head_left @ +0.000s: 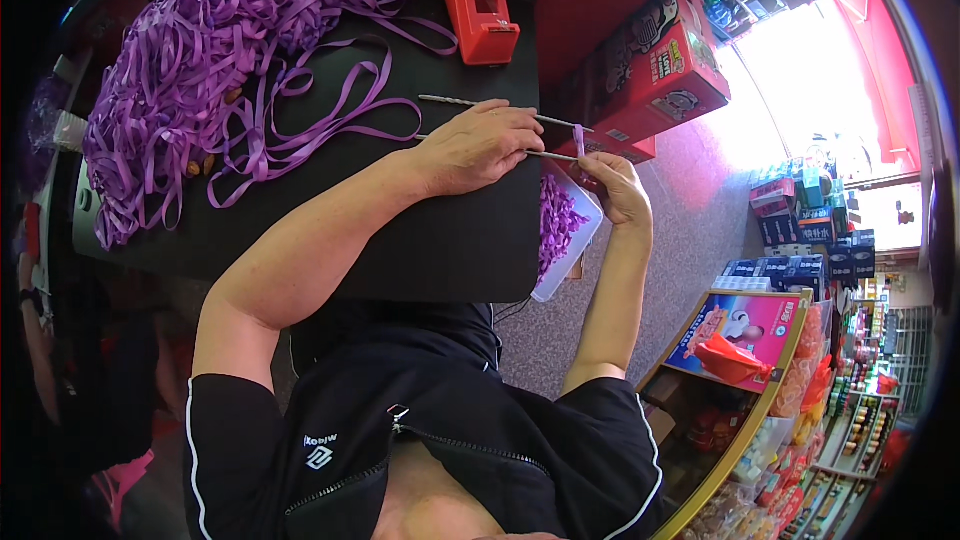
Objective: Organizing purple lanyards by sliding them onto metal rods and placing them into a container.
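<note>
My left hand (484, 145) is closed around two thin metal rods over the right edge of the black table. One rod (445, 99) has a twisted left end; the other rod (550, 154) runs roughly parallel, nearer to me. Past the table edge, my right hand (613, 182) pinches a short purple ribbon (579, 140) at the right ends of the rods. The ribbon stretches across both rods there. A large tangled heap of purple ribbon (215, 50) lies on the table's left part, and loose loops (345, 110) trail from it toward my left hand.
A red tape dispenser (481, 15) stands at the table's far right. Below the right edge, a clear tub (585, 245) holds many small purple pieces. Red cartons (660, 65) stand beyond, and a display case (735, 380) with packaged goods is at right. The black tabletop (430, 250) lies before me.
</note>
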### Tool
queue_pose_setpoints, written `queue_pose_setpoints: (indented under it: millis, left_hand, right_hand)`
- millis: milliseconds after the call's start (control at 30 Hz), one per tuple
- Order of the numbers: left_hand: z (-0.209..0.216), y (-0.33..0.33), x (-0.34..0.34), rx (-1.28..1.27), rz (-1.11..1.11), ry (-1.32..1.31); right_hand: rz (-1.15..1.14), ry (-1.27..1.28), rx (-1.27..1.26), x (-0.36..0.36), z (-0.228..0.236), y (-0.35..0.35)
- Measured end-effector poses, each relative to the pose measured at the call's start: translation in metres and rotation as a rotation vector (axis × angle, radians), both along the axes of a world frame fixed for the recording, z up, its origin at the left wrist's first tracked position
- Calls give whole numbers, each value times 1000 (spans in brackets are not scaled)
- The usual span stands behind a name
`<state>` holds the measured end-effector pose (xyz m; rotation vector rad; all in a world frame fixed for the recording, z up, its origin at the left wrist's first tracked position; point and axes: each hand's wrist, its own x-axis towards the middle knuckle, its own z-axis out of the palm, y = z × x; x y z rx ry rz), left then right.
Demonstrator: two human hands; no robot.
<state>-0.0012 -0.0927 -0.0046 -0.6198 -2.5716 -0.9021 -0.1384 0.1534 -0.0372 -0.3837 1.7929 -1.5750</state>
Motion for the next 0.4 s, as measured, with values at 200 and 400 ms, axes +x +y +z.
queue_pose_setpoints:
  millis: [200, 400]
  left_hand:
    - [-3, -2, -1, -10, -5, 3]
    - [2, -2, 1, -16, -8, -3]
  right_hand:
    - [-179, 118, -40, 6, 33, -26]
    - [-45, 46, -41, -17, 15, -37]
